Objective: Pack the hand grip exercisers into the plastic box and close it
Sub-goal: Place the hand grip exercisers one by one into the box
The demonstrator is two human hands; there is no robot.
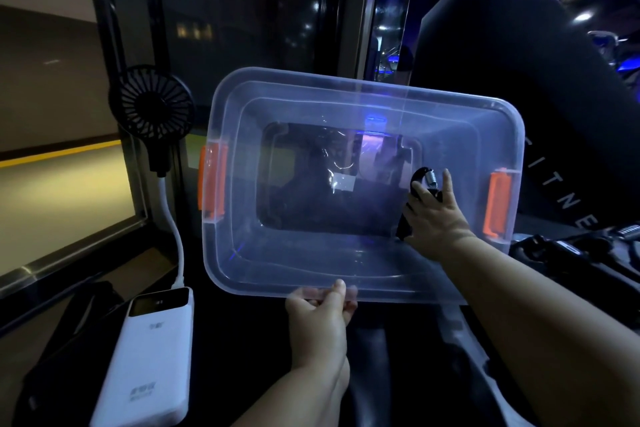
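step: packing, looks like the first one going in | plastic box (221, 104) mid-frame, tilted with its open side to camera; left hand (320, 319) pinches near rim, bottom centre | right hand (436, 215) clenched round black hand grip exerciser (420, 174) inside box, right of centre | spare exercisers (568, 250) at right edge (count unclear) | next: lay it on the box floor, release, reach right
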